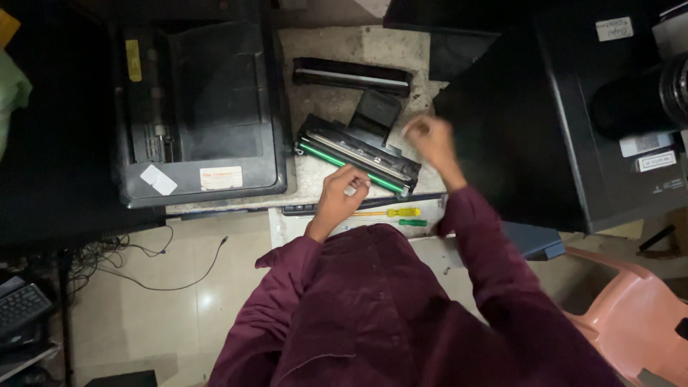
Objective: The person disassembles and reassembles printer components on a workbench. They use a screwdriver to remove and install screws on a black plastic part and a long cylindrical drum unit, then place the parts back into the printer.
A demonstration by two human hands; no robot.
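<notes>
Far left: grey printer (201,107) on the worktop. Beside it, the black toner cartridge (356,154) with its green roller lies slantwise on the stone slab (337,46). Your left hand (342,192) sits at its near edge, fingers curled round a small pale object. Yellow and green screwdrivers (390,213) just below. Your right hand (428,136) hovers over the cartridge's right end, blurred; grip unclear.

Black cartridge (356,153) with a green strip, yellow screwdriver (387,213), green screwdriver (410,223), maroon sleeves (469,236), pink chair (631,308).
</notes>
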